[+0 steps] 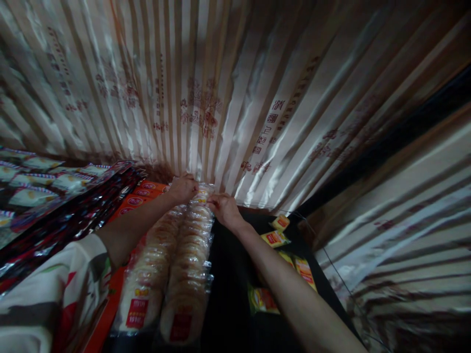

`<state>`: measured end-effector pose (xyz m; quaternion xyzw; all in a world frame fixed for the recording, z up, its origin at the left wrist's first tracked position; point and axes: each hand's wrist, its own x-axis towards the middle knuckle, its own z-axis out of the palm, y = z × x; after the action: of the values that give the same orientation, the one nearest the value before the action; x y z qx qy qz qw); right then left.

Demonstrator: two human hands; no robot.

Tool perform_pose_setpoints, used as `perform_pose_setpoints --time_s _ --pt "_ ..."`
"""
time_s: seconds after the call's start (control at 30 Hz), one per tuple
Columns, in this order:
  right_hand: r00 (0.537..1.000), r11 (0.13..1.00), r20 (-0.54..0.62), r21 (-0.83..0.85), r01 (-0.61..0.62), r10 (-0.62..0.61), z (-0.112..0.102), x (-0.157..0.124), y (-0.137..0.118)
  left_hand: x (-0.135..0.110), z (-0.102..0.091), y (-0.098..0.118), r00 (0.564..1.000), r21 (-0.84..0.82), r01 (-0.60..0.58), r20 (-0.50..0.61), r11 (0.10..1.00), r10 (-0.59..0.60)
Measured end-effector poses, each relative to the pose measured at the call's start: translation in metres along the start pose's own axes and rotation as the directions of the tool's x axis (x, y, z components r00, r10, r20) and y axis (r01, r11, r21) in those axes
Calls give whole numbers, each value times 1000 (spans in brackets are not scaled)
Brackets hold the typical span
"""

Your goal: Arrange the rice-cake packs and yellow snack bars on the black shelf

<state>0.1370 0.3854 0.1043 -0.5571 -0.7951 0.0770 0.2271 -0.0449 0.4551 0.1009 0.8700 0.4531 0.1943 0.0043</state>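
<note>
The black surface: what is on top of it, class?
Several small yellow packets lie on the black surface. The right forearm partly covers some, and wrapped cracker rows hide the surface's left side; anything behind or beneath those cannot be seen.

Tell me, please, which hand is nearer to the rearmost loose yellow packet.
Right. The right hand is to the left of the yellow packet, apart from it; the left hand is farther left.

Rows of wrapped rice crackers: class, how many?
2: the left row, nearer the orange packaging, and the right row directly beside it; the left forearm may hide others.
</note>
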Motion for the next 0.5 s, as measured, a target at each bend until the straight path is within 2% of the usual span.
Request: perform_pose_setpoints --time_s 0.13,0.27,0.5 --pt "998 998 -1 22 -57 57 5 4 -1 -1 -2 -1 1000 18 4 21 1000 -5" --pt "997 997 -40 -38 -66 64 7 6 -2 -3 -8 1 998 24 -42 49 999 41" --pt "988 995 -131 -38 -89 83 14 8 -5 -17 -17 6 991 62 -130 0 990 130"
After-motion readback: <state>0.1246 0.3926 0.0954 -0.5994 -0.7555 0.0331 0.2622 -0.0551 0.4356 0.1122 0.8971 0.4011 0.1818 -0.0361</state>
